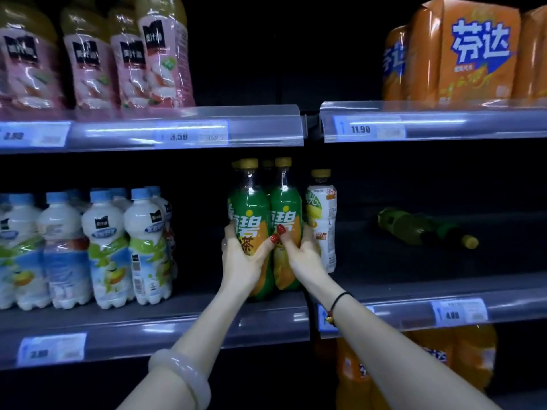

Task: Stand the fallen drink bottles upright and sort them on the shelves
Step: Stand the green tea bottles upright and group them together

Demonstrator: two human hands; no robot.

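Two green bottles with yellow caps stand upright side by side on the middle shelf [207,315]. My left hand [242,258] grips the left green bottle [251,208] around its lower body. My right hand [302,253] wraps the right green bottle [285,208]. More yellow caps show behind them. A white-labelled bottle [322,220] with a yellow cap stands just right of my right hand. Farther right, a green bottle [420,227] lies on its side deep on the shelf, cap pointing right.
White bottles with blue caps [103,247] fill the middle shelf's left part. Pink-labelled bottles [94,60] stand on the top shelf at left, orange soda packs [461,51] at right. Orange bottles [444,362] sit on the lowest level. Price rails edge each shelf.
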